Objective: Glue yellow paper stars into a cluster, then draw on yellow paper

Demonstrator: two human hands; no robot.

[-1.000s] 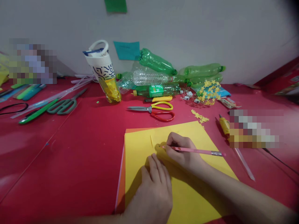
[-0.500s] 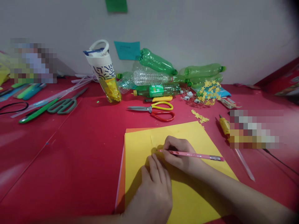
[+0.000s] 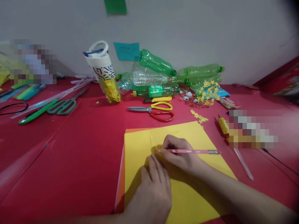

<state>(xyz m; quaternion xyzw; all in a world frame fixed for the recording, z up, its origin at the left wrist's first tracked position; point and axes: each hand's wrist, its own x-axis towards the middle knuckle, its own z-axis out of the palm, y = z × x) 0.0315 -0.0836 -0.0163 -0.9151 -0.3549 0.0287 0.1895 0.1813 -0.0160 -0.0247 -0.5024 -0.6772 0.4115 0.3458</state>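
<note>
A pink pencil [image 3: 193,151] is pinched in my right hand [image 3: 178,152]. Its tip meets a yellow sheet of paper [image 3: 201,193] close to the fingertips of my left hand [image 3: 155,186]. That left hand lies on the sheet with its fingers stretched forward, pressing on it. Just above the pencil tip a short thin line or paper edge [image 3: 150,140] shows; which of the two I cannot tell. Under the yellow sheet, an orange sheet [image 3: 121,189] sticks out along the left side.
Scissors [image 3: 150,110] and a yellow cutter [image 3: 162,99] lie beyond the paper. Several plastic bottles [image 3: 149,77] line the wall, beside a leaning patterned bottle [image 3: 102,73]. Grey scissors [image 3: 62,105] and a green cutter [image 3: 37,113] lie left. A yellow glue gun [image 3: 223,126] lies right.
The pencil has tilted a little, its eraser end swinging slightly away from me. The left hand stays put on the paper.
</note>
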